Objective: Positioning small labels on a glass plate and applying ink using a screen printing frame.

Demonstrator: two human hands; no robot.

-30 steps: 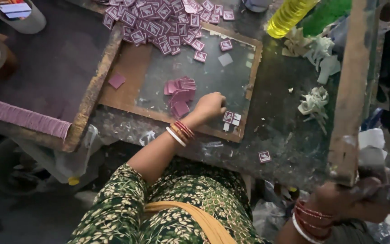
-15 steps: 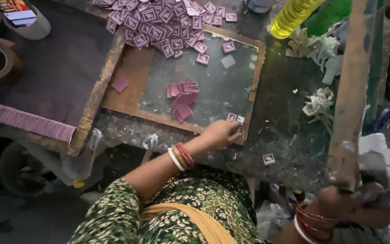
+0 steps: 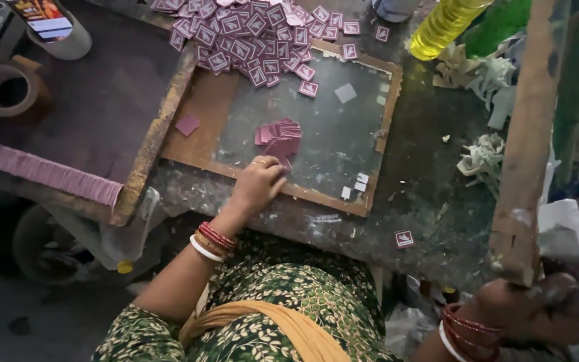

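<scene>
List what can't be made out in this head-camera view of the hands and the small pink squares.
- Left hand: fingertips curl under by the small pink stack; contact unclear.
- Right hand: blurred, partly behind the wooden post; grip unclear.
- Pink pile: cut off by the top edge.

This is a small workshop where little things get made by hand. A worn, stained work table (image 3: pixel 430 194) holds a glass plate in a wooden frame (image 3: pixel 389 127), a big pile of small pink labels (image 3: pixel 249 33) and a long pink stack (image 3: pixel 41 171). There are also rolls of tape (image 3: pixel 5 90), a yellow bottle (image 3: pixel 447 27) and paper scraps (image 3: pixel 484 157) lying around.
</scene>
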